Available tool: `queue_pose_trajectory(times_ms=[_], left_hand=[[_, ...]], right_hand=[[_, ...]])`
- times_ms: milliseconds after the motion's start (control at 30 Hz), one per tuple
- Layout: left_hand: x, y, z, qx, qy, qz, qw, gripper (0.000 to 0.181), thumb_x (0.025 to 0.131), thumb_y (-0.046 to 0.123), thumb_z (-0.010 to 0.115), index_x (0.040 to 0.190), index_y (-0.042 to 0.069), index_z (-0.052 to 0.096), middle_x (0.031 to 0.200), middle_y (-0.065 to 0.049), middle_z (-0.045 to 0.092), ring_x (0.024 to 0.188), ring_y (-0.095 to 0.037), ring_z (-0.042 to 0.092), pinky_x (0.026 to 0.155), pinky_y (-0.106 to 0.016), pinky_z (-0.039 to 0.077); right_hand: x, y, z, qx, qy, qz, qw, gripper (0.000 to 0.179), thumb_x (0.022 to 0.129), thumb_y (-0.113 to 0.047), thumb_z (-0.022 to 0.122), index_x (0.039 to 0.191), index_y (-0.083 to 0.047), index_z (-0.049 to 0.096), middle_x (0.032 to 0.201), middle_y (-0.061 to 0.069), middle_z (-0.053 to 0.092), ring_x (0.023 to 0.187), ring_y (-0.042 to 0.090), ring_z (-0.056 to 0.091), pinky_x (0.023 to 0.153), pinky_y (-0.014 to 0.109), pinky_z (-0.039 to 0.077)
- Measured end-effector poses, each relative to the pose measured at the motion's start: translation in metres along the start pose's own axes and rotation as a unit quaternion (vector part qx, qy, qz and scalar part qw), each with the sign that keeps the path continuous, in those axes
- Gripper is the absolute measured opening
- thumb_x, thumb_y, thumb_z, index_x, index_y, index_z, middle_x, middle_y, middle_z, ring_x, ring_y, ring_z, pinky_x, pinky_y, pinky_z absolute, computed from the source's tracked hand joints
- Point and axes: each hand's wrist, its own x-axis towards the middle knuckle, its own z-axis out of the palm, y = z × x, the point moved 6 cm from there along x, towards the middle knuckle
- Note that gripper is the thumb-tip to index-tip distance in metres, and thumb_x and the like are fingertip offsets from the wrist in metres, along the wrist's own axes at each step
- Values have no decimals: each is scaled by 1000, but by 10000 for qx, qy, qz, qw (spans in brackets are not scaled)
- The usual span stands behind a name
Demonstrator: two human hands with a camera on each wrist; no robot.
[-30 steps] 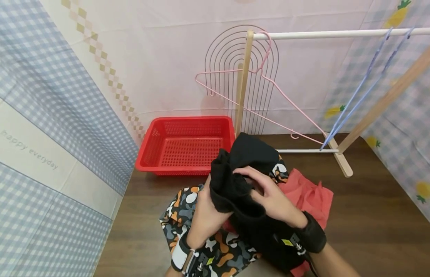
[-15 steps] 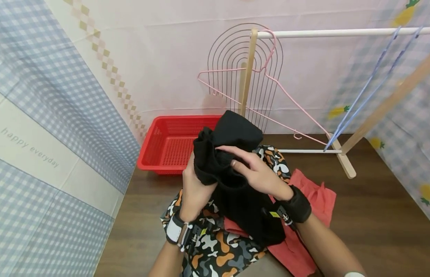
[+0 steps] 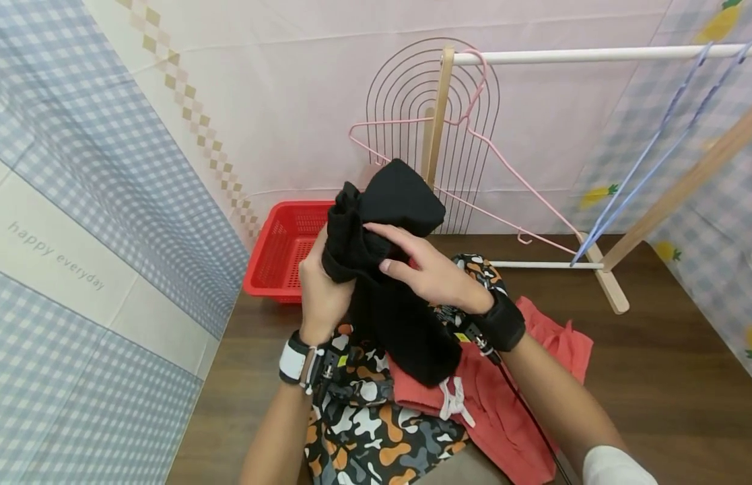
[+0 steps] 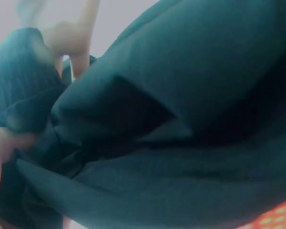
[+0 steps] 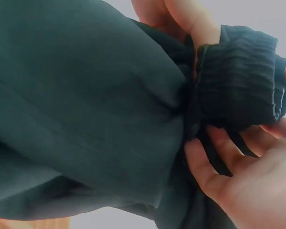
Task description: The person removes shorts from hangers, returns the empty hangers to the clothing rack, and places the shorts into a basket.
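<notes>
A black garment [image 3: 402, 316] is bunched up between both hands in front of the body, its lower part hanging over other clothes. In the head view my left hand [image 3: 324, 296] grips its bunched left side. The thumb and fingers of my right hand [image 3: 433, 273] pinch the folds from the right. A gathered, elastic-looking band [image 5: 238, 78] of the garment shows in the right wrist view, with fingers around it. Black cloth fills most of the left wrist view. Some fingertips are hidden in the folds.
A camouflage-patterned garment [image 3: 376, 444] and a coral garment [image 3: 503, 411] with a white drawstring lie below the hands. Behind stand a red basket [image 3: 260, 269] and a rack with a white bar [image 3: 594, 55], holding a pink hanger [image 3: 509, 168] and blue hangers [image 3: 630, 175].
Both hands have moved up and to the left with the black garment, which now overlaps the basket more. The coral garment's white drawstring has come into sight.
</notes>
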Motion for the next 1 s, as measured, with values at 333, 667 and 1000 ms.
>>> queue_pose_trajectory(times_ms=[333, 667, 1000], left_hand=[[41, -2, -18, 183, 584, 256, 9978, 46, 98, 14, 74, 143, 15, 66, 103, -12, 78, 85, -26, 72, 74, -36, 52], [67, -8, -23, 71, 1200, 481, 9916, 49, 100, 12, 73, 147, 19, 64, 66, -13, 61, 55, -21, 50, 57, -30, 31], [77, -15, -33, 283, 1831, 794, 9795, 47, 99, 13, 75, 145, 14, 66, 125, 0, 76, 94, -19, 75, 77, -24, 50]], right_hand=[[43, -9, -11, -309, 196, -296, 9989, 66, 102, -15, 68, 162, -9, 41, 161, 8, 45, 144, 20, 45, 119, 43, 38], [73, -19, -19, -488, 263, -596, 9967, 64, 102, -17, 66, 161, -11, 42, 156, 7, 49, 138, 15, 48, 116, 35, 39], [89, -19, -9, -374, 221, -703, 9966, 65, 101, -10, 65, 161, -6, 40, 158, 11, 45, 137, 17, 46, 117, 32, 38]])
